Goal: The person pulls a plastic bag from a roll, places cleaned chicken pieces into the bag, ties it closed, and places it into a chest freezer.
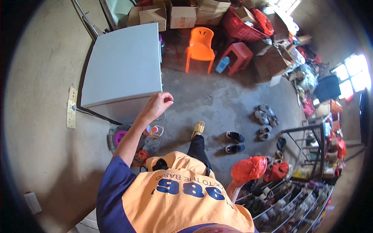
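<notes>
My left hand (158, 105) is raised beside the front corner of a white appliance (125, 64) with a flat top. Its fingers are curled in towards the thumb, and nothing shows between them. Low on the right, my right hand (237, 184) holds a crumpled red plastic bag (249, 169). The bag covers most of the fingers, and its contents cannot be seen. Below my arms is my orange shirt (186, 189) with dark sleeves and printed writing. One foot in a yellow slipper (198, 129) is forward on the concrete floor (201, 99).
Ahead stand an orange plastic chair (200, 48), a red stool (239, 55) and a blue bottle (222, 64). Cardboard boxes (183, 16) line the back. Black shoes (235, 137) lie on the floor. A shoe rack (279, 204) is at lower right, wall sockets (71, 107) at left.
</notes>
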Demonstrator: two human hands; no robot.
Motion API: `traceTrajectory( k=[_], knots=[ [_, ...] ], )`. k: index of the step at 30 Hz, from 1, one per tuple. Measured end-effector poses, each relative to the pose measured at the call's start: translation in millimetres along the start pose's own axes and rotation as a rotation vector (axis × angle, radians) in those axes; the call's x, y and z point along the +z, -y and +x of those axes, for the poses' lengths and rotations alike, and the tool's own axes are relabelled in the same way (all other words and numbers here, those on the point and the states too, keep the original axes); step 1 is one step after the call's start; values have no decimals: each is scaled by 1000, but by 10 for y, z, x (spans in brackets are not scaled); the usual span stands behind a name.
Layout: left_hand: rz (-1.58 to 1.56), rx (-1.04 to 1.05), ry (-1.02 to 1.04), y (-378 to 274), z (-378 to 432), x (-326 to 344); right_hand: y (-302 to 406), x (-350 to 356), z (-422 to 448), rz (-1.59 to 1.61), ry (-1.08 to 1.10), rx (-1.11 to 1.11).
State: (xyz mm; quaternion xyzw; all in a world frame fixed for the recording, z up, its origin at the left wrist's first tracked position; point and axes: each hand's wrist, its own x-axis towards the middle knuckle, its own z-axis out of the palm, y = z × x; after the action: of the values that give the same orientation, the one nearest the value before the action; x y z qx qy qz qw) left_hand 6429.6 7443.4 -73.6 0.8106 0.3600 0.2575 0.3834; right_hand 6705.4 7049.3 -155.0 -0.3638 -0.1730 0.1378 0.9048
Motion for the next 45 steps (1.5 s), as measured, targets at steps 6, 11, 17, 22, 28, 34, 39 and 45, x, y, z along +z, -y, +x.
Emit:
traceTrajectory(
  k=[6,11,17,22,28,34,39,45],
  knots=[
    [459,-95,-7,594,1625,-51,-1255,501,2020,57,151,152],
    [978,158,114,1595,2658,34,-2160,1252,3397,96,277,294],
    [1060,258,562,2598,3290,-52,-3364,2126,4427,97,405,461],
    [1055,360,651,2771,3596,-27,-4079,2810,4850,56,464,546],
    [270,-394,657,3616,3252,274,-5019,3577,5103,90,552,762],
    [935,192,462,1899,3363,-923,-5963,4450,5212,105,779,1063],
    [949,-352,44,504,3373,-2655,-6705,5199,5123,100,958,1304],
    [1269,-983,-583,245,2213,-3419,-7418,6097,4600,119,1223,1625]
  ],
)
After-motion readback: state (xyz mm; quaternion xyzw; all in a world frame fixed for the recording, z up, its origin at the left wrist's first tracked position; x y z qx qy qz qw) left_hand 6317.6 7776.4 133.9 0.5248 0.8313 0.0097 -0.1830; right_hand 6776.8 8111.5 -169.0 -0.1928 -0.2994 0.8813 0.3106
